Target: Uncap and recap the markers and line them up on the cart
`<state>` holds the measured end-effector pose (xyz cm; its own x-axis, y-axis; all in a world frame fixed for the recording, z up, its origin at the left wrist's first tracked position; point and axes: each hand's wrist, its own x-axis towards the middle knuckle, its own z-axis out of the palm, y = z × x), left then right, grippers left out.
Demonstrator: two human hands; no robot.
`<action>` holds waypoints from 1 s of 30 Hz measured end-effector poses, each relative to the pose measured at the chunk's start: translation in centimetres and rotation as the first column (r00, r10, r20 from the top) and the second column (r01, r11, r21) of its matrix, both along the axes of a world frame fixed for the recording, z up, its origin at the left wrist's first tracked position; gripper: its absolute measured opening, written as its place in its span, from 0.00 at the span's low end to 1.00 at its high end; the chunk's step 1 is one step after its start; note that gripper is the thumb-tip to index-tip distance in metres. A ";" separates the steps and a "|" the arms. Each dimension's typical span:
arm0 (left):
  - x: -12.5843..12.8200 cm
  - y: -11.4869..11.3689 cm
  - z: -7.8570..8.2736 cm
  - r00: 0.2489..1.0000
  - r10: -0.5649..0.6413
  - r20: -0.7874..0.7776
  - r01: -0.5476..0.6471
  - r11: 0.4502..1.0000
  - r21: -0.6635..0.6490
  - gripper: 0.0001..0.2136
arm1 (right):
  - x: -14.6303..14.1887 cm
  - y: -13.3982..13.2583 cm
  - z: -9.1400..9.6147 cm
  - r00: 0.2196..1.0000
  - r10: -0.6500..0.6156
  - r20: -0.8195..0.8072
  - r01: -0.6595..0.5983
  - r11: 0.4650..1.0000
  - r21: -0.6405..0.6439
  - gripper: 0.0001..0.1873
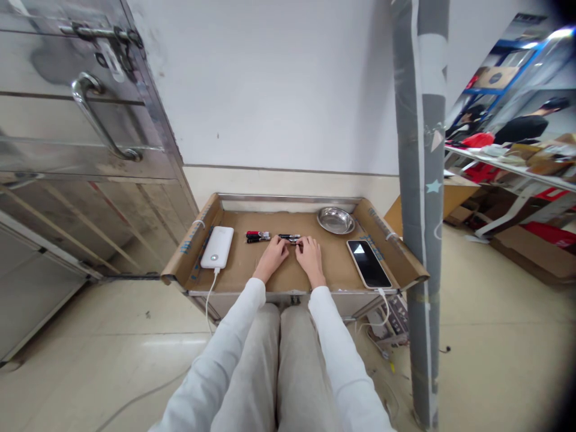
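Note:
My left hand [272,258] and my right hand [309,255] rest side by side on the cardboard-lined tray table [288,276], fingers curled around a black marker [290,238] that lies between their fingertips. Two more markers, one red-capped and one black [258,236], lie just left of my left hand. Both arms are in white sleeves, and my knees show below the table edge.
A white power bank [217,246] with a cable lies at the tray's left. A phone [369,263] lies at the right, a metal dish [335,220] at the back right. A grey pillar [420,210] stands at right, a steel door [81,132] at left. A person sits far right.

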<state>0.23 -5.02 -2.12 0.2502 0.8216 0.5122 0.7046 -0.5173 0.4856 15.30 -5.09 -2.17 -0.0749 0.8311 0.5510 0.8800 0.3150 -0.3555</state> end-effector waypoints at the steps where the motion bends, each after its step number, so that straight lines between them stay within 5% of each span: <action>1: 0.0 0.0 0.0 1.000 -0.007 0.015 0.008 1.000 -0.007 0.10 | 0.0 0.0 0.0 1.000 -0.001 0.002 0.001 1.000 -0.008 0.05; 10: -0.3 0.5 0.2 0.988 -0.046 0.145 0.059 0.995 -0.082 0.06 | 0.0 0.0 0.3 0.998 -0.004 0.058 0.007 0.999 -0.050 0.06; 18: -0.2 0.0 0.8 0.994 0.072 -0.081 -0.071 0.997 0.017 0.07 | 0.0 0.1 0.3 1.000 0.020 0.020 -0.019 0.999 -0.033 0.09; 30: -0.3 0.3 0.1 0.964 0.196 -0.183 -0.187 0.980 0.065 0.04 | 0.1 0.0 0.2 0.999 0.028 0.021 -0.027 0.998 -0.048 0.11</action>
